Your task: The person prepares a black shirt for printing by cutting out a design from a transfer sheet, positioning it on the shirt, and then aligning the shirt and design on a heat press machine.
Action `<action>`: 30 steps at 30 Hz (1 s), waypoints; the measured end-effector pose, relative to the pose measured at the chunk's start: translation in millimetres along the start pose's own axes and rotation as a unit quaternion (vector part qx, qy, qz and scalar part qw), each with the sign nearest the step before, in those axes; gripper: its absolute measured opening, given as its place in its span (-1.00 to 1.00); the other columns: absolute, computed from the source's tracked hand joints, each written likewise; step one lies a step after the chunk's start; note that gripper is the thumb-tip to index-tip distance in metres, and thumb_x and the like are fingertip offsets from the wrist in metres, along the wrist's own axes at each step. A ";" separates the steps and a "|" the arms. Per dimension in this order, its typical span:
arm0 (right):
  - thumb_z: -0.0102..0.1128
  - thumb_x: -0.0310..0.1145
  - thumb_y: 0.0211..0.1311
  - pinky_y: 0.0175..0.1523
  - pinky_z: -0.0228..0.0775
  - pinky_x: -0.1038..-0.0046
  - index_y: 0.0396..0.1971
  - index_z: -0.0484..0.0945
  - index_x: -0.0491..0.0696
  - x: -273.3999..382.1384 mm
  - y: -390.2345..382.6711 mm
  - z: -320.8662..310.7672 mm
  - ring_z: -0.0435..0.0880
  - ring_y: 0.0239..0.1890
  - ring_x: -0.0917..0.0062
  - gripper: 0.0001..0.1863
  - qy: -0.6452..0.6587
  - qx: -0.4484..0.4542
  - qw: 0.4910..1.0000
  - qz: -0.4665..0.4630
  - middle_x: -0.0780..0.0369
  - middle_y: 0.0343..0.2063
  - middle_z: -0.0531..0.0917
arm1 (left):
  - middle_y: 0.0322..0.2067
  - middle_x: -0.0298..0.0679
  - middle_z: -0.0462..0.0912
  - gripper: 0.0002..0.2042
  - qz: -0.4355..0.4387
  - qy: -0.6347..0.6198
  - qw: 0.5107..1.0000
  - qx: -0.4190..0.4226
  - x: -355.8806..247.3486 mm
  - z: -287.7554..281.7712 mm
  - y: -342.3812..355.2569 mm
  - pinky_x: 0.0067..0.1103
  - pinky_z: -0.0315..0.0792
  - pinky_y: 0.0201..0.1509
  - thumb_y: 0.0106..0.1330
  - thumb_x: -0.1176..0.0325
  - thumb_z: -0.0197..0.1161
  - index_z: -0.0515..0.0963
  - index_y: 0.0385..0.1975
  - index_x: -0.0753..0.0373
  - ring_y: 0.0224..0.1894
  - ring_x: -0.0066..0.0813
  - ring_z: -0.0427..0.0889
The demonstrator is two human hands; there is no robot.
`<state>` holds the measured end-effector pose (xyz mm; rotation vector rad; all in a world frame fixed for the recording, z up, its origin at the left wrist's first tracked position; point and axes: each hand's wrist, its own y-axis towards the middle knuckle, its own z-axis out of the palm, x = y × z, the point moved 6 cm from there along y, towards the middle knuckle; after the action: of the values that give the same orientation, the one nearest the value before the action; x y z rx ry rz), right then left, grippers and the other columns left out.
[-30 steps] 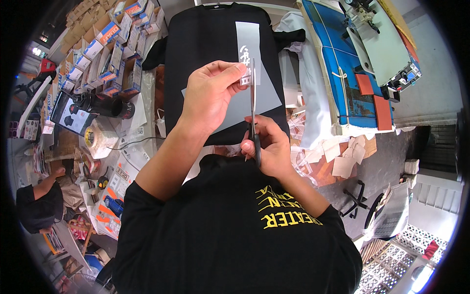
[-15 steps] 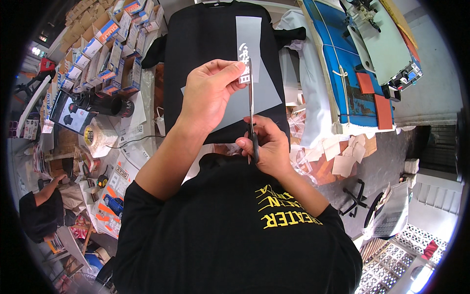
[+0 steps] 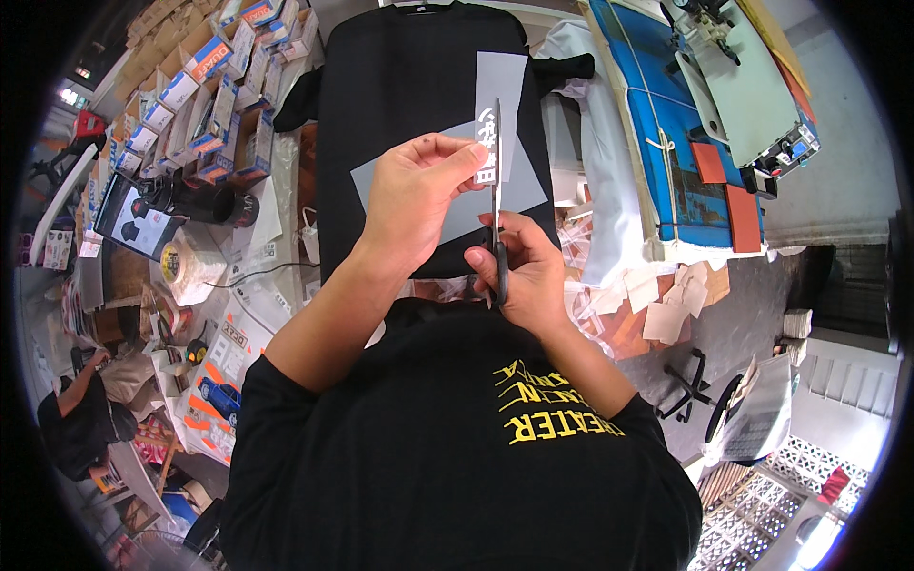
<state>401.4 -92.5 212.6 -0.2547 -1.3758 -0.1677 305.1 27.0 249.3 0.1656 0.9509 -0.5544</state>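
Pinched between the thumb and fingers of my left hand (image 3: 419,190) is a narrow grey transfer sheet (image 3: 500,81) with white characters down it. My right hand (image 3: 528,271) grips scissors (image 3: 499,257) by their black handles, blades pointing away from me. The blades run lengthwise along the sheet, just right of the white characters. Beneath both hands a black T-shirt (image 3: 409,67) lies spread out flat. A larger grey sheet (image 3: 381,186) rests at a slant on the shirt, partly covered by my left hand and the held sheet.
Stacked open boxes (image 3: 219,95) fill the far left, near a black mug (image 3: 233,206) and a tape roll (image 3: 176,262). At right stands a blue-topped table (image 3: 643,105) with a machine (image 3: 762,86). Paper pieces (image 3: 666,305) lie below it. Another person (image 3: 81,419) is at lower left.
Both hands have shifted slightly right with the sheet and scissors, and the sheet's far end is a little nearer. The blades now reach further along beside the characters.
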 end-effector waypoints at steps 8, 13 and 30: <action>0.48 -0.39 0.13 -0.51 0.33 0.68 0.00 0.50 -0.11 -1.0 1.7 3.4 0.53 -0.59 0.79 -0.55 -0.017 -0.007 1.000 0.000 0.37 -0.60 0.57 | -0.26 -0.20 0.68 -0.86 0.043 0.046 0.998 -0.007 -4.5 2.9 4.8 -0.53 0.51 -0.08 0.33 0.46 0.27 0.59 -0.20 0.37 -0.23 -0.52 0.64; 0.48 -0.39 0.12 -0.49 0.32 0.68 -0.01 0.51 -0.11 -1.3 -7.5 -1.7 0.53 -0.57 0.77 -0.55 -0.015 0.037 0.999 -0.022 0.38 -0.60 0.57 | -0.21 -0.13 0.66 -0.93 0.088 0.054 0.994 0.046 -35.8 -10.5 19.0 -0.51 0.51 0.02 0.32 0.52 0.22 0.57 -0.29 0.37 -0.17 -0.48 0.64; 0.51 -0.45 0.06 -0.39 0.29 0.70 -0.01 0.52 -0.11 2.9 -15.5 -0.6 0.46 -0.48 0.81 -0.53 -0.045 0.058 0.996 -0.049 0.40 -0.54 0.55 | -0.19 -0.03 0.67 -0.97 0.028 0.154 0.967 0.200 -52.8 -5.0 19.2 -0.51 0.51 0.03 0.26 0.59 0.20 0.56 -0.36 0.38 -0.15 -0.44 0.63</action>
<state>398.4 -107.4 216.6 -0.0989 -1.4824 -0.1578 287.5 65.0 287.0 0.6543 1.1228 -0.6769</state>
